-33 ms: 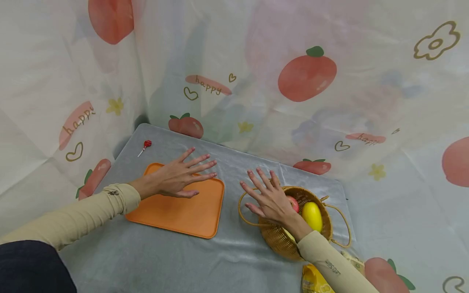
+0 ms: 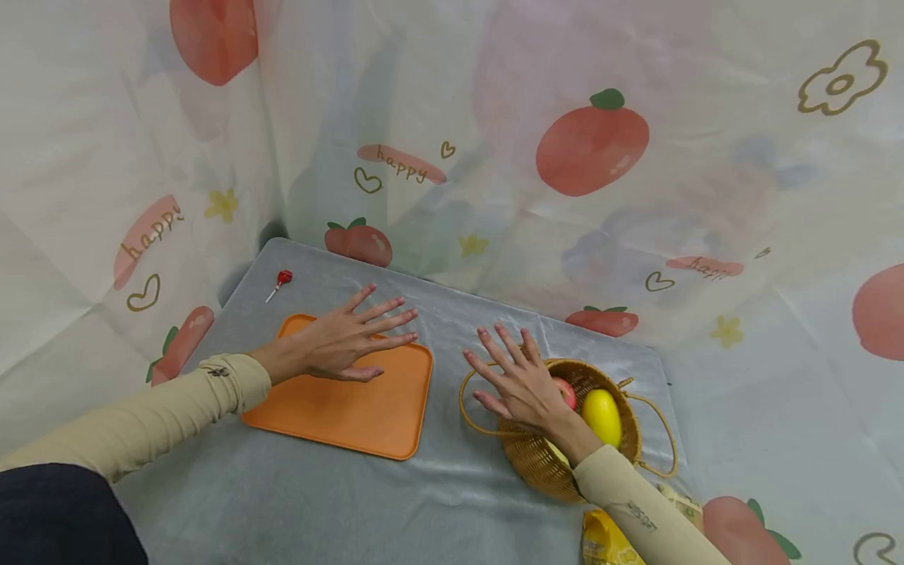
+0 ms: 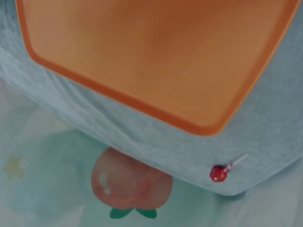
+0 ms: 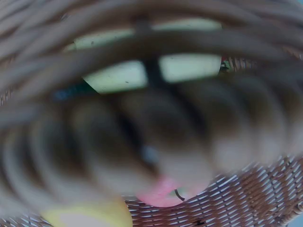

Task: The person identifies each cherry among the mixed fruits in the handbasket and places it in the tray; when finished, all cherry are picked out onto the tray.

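Observation:
My left hand (image 2: 346, 337) is held palm down over the orange tray (image 2: 353, 424), its fingers spread and straight, holding nothing. The same tray (image 3: 142, 61) fills the upper part of the left wrist view. My right hand (image 2: 526, 392) is spread over the left side of a wicker basket (image 2: 540, 471), also holding nothing. Inside the basket are a smooth yellow oval fruit (image 2: 603, 418) and a red apple (image 2: 565, 391), partly hidden by the right hand. Blurred wicker close to the camera covers much of the right wrist view, with the pinkish apple (image 4: 163, 193) below it.
A red lollipop (image 2: 284, 277) lies beyond the tray at the far left corner of the grey-covered table (image 2: 339, 510). Close to the basket's near side, a yellow packet (image 2: 606, 541) is partly hidden by the right sleeve. Printed curtains (image 2: 452, 212) stand behind the table.

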Demonstrator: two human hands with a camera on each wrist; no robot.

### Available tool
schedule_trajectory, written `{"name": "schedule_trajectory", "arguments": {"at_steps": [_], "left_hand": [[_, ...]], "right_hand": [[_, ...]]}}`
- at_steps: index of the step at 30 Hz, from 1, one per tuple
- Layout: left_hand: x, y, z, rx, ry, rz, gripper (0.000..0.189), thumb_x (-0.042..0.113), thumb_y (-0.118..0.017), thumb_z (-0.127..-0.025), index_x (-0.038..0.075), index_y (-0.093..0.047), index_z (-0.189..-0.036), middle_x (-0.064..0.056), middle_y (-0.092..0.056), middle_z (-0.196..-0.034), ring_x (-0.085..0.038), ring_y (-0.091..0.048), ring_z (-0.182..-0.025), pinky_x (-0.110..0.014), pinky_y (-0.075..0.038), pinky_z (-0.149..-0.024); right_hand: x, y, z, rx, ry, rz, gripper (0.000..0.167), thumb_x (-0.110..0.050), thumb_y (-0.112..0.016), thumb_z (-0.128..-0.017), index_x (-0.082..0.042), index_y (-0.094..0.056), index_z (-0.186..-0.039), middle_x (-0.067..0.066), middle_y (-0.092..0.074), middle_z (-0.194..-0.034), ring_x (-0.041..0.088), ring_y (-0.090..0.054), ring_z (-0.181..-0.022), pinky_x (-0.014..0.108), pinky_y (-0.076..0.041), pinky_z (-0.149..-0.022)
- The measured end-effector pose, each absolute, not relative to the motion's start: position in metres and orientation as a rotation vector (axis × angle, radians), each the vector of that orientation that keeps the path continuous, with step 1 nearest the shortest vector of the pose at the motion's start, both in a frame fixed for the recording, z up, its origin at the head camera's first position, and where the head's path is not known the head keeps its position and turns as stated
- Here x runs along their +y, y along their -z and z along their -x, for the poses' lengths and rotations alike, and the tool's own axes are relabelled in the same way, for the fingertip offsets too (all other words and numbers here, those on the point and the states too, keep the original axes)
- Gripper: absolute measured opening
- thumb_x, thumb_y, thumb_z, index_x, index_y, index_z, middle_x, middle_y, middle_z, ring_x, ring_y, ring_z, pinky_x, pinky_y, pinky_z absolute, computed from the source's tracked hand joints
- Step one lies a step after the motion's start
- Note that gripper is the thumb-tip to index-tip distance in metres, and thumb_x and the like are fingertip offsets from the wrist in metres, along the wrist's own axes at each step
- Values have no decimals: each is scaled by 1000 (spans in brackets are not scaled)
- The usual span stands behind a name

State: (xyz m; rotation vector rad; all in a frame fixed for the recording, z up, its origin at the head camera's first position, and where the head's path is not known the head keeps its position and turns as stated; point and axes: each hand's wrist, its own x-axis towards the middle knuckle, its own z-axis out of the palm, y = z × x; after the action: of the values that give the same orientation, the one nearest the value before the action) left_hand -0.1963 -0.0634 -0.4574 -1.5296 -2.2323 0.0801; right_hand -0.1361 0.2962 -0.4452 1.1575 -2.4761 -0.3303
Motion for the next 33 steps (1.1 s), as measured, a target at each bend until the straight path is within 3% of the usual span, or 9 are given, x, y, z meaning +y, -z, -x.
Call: {"name": "schedule_trajectory", "arguments": {"at_steps": [11, 15, 19, 23, 28, 33], "left_hand": [[-66, 457, 193, -2296, -40, 1507, 67, 55, -38, -92, 25, -25, -151, -5, -14, -159, -28, -12, -147, -59, -3, -114], [-71, 458, 191, -2301, 15, 1456, 66, 48, -45, -91, 19, -33, -148, -8, -24, -156, -28, -22, -143, -56, -11, -114], [-76, 463, 187, -2263, 145, 1405, 43, 29, -58, -87, 10, -57, -125, -11, -55, -128, -28, -49, -119, -48, -34, -104], [-82, 474, 179, -2300, 270, 1348, 17, 17, -61, -85, 11, -67, -100, -7, -61, -98, -26, -56, -93, -41, -45, -86], [-89, 495, 162, -2385, 377, 1290, 10, 15, -66, -84, 12, -69, -93, -2, -61, -88, -22, -58, -83, -39, -48, -79], [-93, 517, 148, -2458, 424, 1294, 11, 16, -69, -82, 14, -70, -93, 0, -61, -86, -19, -58, -81, -37, -48, -76]], "right_hand": [[300, 445, 130, -2489, 288, -1117, 62, -58, -19, -98, -24, -32, -148, 13, -27, -154, 36, -19, -144, 60, -14, -112], [300, 443, 126, -2459, 207, -1072, 61, -56, -21, -98, -21, -37, -146, 16, -31, -152, 36, -23, -142, 58, -15, -113], [296, 442, 117, -2373, 59, -1038, 57, -50, -31, -99, -14, -44, -142, 20, -39, -146, 37, -34, -137, 54, -17, -114], [290, 445, 100, -2291, -69, -1003, 53, -45, -37, -99, -8, -50, -135, 23, -45, -141, 39, -43, -129, 50, -22, -113], [281, 455, 72, -2261, -124, -953, 48, -40, -43, -97, -6, -54, -130, 23, -48, -137, 38, -52, -117, 50, -37, -100], [278, 466, 44, -2334, -158, -877, 46, -35, -47, -95, -6, -54, -130, 23, -51, -134, 37, -54, -105, 49, -42, -88]]}}
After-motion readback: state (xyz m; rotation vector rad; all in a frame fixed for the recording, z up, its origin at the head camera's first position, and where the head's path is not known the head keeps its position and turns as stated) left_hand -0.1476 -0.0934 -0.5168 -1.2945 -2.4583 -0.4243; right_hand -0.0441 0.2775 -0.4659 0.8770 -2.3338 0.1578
